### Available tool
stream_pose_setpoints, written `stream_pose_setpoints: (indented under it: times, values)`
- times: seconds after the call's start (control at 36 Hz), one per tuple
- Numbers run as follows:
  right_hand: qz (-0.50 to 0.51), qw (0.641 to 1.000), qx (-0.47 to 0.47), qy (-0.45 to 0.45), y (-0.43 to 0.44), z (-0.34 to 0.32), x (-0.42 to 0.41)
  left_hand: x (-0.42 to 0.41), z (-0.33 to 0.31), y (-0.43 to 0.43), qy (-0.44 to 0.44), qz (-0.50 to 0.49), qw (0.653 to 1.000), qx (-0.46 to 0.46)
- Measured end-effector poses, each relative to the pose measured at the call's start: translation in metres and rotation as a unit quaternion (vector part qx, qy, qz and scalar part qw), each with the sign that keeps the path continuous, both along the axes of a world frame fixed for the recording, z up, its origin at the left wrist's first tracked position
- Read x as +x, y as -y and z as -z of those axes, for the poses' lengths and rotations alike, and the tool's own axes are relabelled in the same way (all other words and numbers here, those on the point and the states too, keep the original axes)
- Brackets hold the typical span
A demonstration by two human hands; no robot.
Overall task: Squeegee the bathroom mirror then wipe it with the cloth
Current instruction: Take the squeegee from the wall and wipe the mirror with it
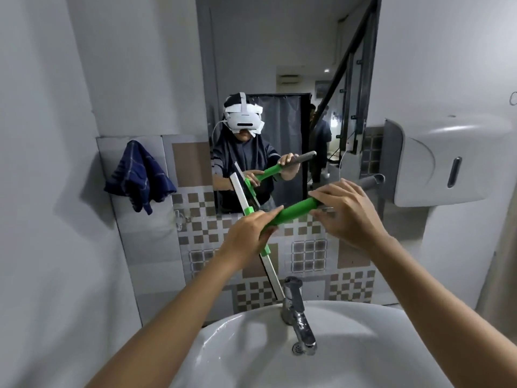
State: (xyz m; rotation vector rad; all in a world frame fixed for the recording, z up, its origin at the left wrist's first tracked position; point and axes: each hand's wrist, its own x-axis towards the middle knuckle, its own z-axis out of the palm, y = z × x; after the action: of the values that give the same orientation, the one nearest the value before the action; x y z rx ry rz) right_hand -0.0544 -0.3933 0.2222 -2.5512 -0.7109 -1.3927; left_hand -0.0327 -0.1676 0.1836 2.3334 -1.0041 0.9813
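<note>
I hold a green-handled squeegee (pixel 296 210) in front of the bathroom mirror (pixel 279 65). Its white blade (pixel 270 268) runs diagonally from the mirror's lower edge down toward the tap. My left hand (pixel 246 236) grips the lower end of the green handle near the blade. My right hand (pixel 347 211) wraps the upper end, where a grey pole sticks out to the right. A dark blue checked cloth (pixel 138 177) hangs on the wall to the left of the mirror.
A white basin (pixel 363 345) with a chrome tap (pixel 296 309) sits directly below. A white paper-towel dispenser (pixel 447 161) is mounted on the right wall. Patterned tiles cover the wall under the mirror.
</note>
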Motion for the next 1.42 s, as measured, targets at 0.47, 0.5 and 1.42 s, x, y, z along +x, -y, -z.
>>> stream_pose_setpoints:
  times: [0.47,0.5,1.42]
  values:
    - [-0.262,0.836,0.435,-0.209,-0.149,0.010,0.003,-0.032,0.035,-0.034,-0.044,-0.129,0.949,-0.285]
    - [-0.276,0.826,0.436,-0.226,-0.155,0.010,0.004,-0.033,0.038,-0.039,-0.042,-0.138,0.948,-0.283]
    - [-0.348,0.708,0.412,-0.456,-0.291,0.159,0.064,-0.027,0.176,-0.175,-0.315,-0.202,0.865,-0.334]
